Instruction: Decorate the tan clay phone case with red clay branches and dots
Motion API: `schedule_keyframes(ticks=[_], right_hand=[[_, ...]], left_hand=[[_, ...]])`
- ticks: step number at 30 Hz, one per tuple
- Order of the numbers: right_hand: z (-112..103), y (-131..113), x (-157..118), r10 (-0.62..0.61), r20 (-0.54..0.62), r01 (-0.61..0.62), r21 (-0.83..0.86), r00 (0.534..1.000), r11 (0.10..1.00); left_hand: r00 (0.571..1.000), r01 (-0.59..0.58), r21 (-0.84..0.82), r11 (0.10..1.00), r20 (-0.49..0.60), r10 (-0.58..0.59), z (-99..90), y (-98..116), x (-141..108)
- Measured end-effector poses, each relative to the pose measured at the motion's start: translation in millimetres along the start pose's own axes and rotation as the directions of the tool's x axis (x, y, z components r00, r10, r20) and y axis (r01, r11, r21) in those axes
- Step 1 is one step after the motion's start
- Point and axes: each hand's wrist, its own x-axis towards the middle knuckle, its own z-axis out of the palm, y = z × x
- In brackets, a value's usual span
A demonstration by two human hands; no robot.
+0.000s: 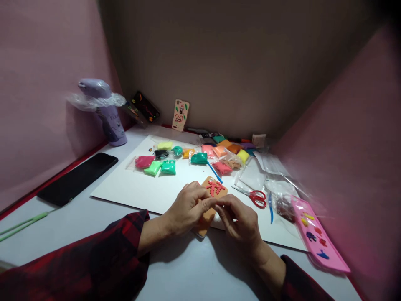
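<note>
An orange-tan phone case (205,223) lies at the board's near edge, with a branching coral-red clay shape (215,188) on its upper part. Above the case, my left hand (189,207) is closed, thumb and index finger pinched together. My right hand (239,217) is also in a pinch, its fingertips meeting those of the left. Whatever is between the fingertips is too small or hidden to make out. Both hands cover much of the case's middle. Just beyond them lies a blue tool (214,172), and red-handled scissors (257,198) are to the right.
Colourful clay packets (168,167) spread across the back of the white board (125,192). On the left are a black phone (78,177) and a purple bottle (109,121). A pink tray (322,238) with small shapes sits right, beside a second blue tool (271,209). Decorated cases (181,115) lean behind.
</note>
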Motion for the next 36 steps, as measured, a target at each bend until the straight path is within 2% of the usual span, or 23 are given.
schedule_keyframes(ticks=[9, 15, 25, 36], right_hand=[[-1.6, -2.2, 0.4, -0.030, 0.006, 0.030, 0.022, 1.000, 0.999], [-2.6, -0.5, 1.9, -0.073, 0.002, 0.073, -0.009, 0.997, 0.997], [-2.7, -2.1, 1.1, -0.062, 0.010, 0.063, -0.015, 0.998, 0.998], [-2.8, 0.6, 0.1, -0.042, 0.018, 0.042, 0.000, 0.999, 0.999]], left_hand=[[1.000, -0.015, -0.020, 1.000, 0.000, 0.015, 0.1, -0.2, 1.4], [0.999, 0.031, -0.023, 0.999, 0.015, -0.031, -2.8, 3.0, 1.3], [1.000, -0.015, -0.002, 1.000, 0.000, 0.015, -0.3, 2.3, 0.1], [1.000, 0.009, -0.009, 1.000, 0.012, -0.009, 0.0, 3.0, -0.1]])
